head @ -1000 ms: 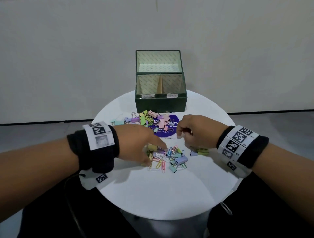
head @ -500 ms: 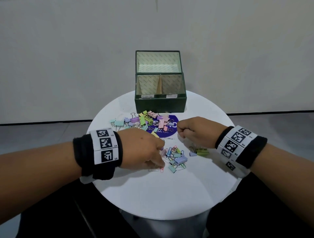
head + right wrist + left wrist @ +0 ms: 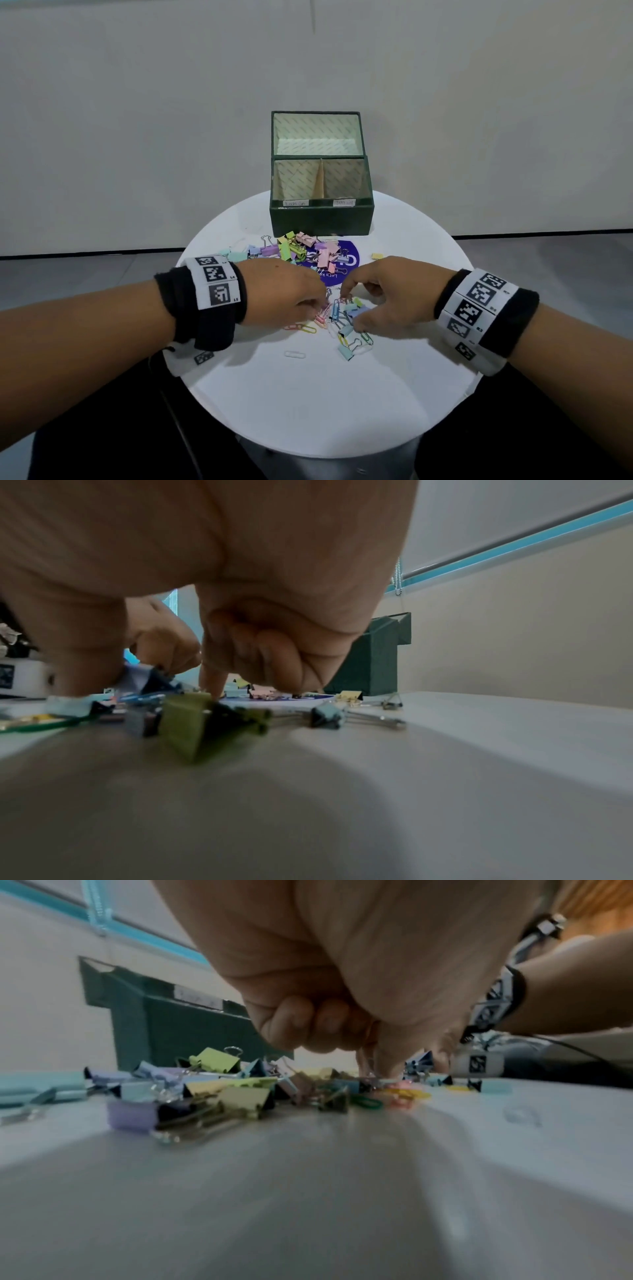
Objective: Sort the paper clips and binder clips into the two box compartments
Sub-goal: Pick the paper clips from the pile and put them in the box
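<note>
Labels/writing: two small white labels on front rim of box point(image 3: 320, 219), one per compartment; handwriting too small to read. Purple round sticker point(image 3: 337, 263) on table shows white lettering, partly covered, not legible.
Box: dark green, textured covering, square; pale patterned lining; lid upright behind; front section split by a divider into L and R compartments. Stands at far edge of table point(image 3: 308, 404).
Table: round, white, smooth top.
Binder clips point(image 3: 291, 248): pastel (green, pink, purple, teal) w/ wire handles, heaped just in front of box, some on the sticker; one yellow lies apart to the right.
Paper clips point(image 3: 334, 313): coloured wire loops mixed w/ a few binder clips in a near pile between both hands; one white clip lies alone nearer the table edge.
Left hand point(image 3: 284, 298): palm down over near pile; outer fingers curled under, fingertips point(image 3: 383, 1066) down into the clips. Whether they pinch one: cannot tell.
Right hand point(image 3: 390, 301): palm down at right of same pile; outer fingers curled into palm, index finger tip on table, thumb apart from it at a clip; no clip plainly held.
Wrists: black bands w/ white strips of square b/w markers, "L5" readable on left one.
Surroundings: plain pale wall, grey floor, teal strip in wrist views.
</note>
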A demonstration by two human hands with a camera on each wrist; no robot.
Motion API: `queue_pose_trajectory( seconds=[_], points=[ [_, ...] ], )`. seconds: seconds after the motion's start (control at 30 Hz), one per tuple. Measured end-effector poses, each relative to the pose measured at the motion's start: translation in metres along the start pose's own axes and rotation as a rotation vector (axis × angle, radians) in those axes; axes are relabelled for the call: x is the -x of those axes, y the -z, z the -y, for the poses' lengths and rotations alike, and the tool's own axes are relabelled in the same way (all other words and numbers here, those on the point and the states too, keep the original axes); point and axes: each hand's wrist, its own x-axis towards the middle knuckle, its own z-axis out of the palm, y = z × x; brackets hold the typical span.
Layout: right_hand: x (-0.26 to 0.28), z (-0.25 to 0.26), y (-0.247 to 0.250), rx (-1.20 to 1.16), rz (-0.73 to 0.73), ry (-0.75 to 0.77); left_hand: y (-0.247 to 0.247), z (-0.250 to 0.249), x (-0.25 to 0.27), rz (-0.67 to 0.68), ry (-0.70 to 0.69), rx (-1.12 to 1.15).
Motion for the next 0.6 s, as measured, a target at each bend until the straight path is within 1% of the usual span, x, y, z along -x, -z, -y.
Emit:
queue_pose_trajectory(
  seconds=[0.13,0.2,0.23,0.3,0.37,0.43,0.5,0.53,0.6],
  points=[
    [-0.001,-0.002,0.005,-0.007,-0.112,-0.019,0.011,0.01,-0.001,-0.064,0.083,0.222],
    [0.004,-0.001,0.004,-0.013,-0.155,-0.015,0.02,0.017,-0.004,-0.089,0.155,0.345],
    [0.007,0.0,0.002,-0.013,-0.156,-0.021,0.025,0.02,-0.006,-0.114,0.188,0.391],
    [0.013,0.005,-0.002,0.022,-0.114,-0.033,0.038,0.028,-0.013,-0.181,0.253,0.449],
    [0.015,0.008,-0.004,0.087,-0.07,-0.012,0.054,0.038,-0.026,-0.266,0.31,0.422],
    [0.015,0.007,-0.003,0.107,-0.076,-0.004,0.074,0.048,-0.045,-0.381,0.372,0.338],
    [0.013,0.005,-0.001,0.091,-0.081,-0.035,0.092,0.054,-0.065,-0.469,0.428,0.343],
    [0.013,0.005,-0.001,0.076,-0.078,-0.051,0.099,0.056,-0.075,-0.484,0.45,0.362],
    [0.012,0.004,0.0,0.051,-0.072,-0.069,0.108,0.055,-0.095,-0.461,0.475,0.369]
  ],
)
